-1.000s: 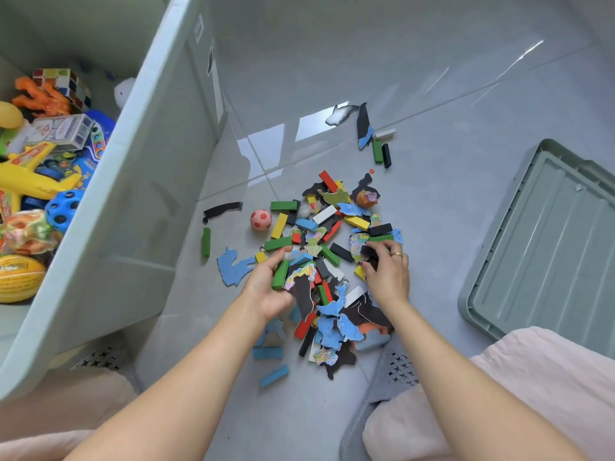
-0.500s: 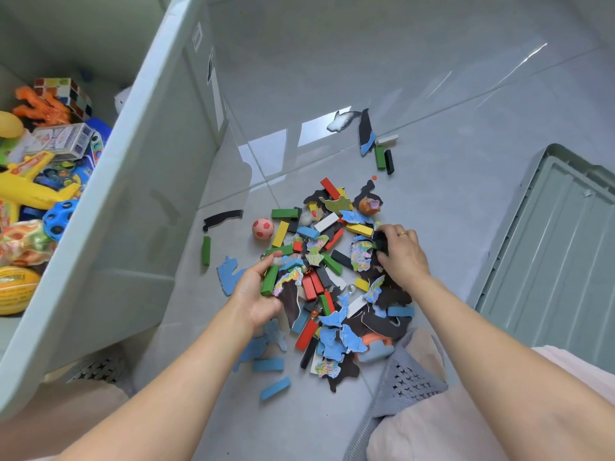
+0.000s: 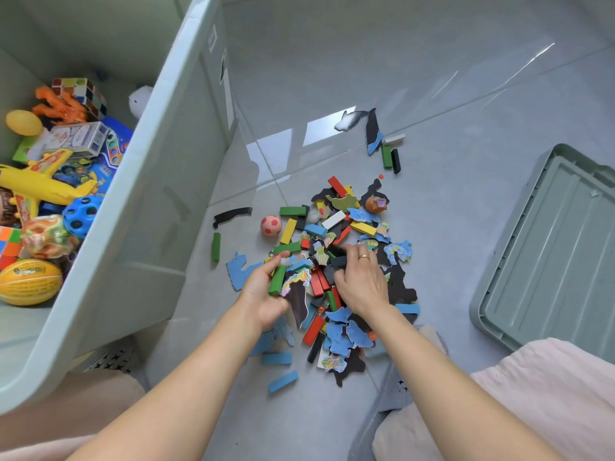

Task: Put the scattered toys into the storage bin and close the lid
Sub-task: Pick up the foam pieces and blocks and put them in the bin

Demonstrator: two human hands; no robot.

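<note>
While two hands grip pieces, one bin.

both hands in toy pile

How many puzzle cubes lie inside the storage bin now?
2. One puzzle cube lies far back in the storage bin, beside the orange toy; another is at the picture's left edge, partly cut off. Others may be hidden under toys.
</note>
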